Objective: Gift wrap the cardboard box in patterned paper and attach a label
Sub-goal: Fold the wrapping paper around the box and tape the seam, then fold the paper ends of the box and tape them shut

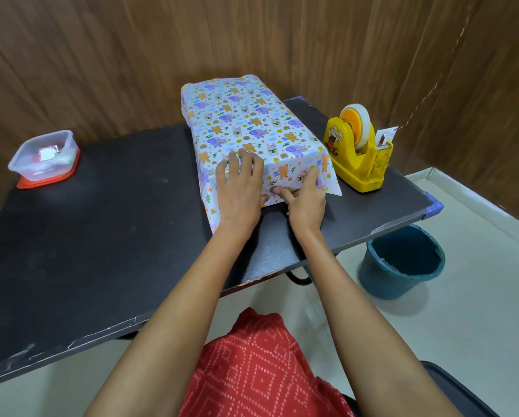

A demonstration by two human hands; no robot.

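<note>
On the black table [101, 236], the box [246, 121], covered in animal-patterned paper [285, 127], lies toward 12 o'clock from the person. The left hand [240, 188] rests flat, fingers straight, over the box's near top edge. The right hand [306, 200], fingers extended, presses the paper against the near end face. A yellow tape dispenser [357, 152] stands just beside the box at its 3 o'clock. A clear plastic container [46, 158] sits well apart at 9 o'clock.

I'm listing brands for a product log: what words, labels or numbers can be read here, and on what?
No text is legible anywhere.
Yellow tape dispenser: a cartoon sticker, no readable letters.
Patterned paper: animals and rainbows, no words.
Clear container: contents blurred.
Small card behind the dispenser: too small to read.
</note>
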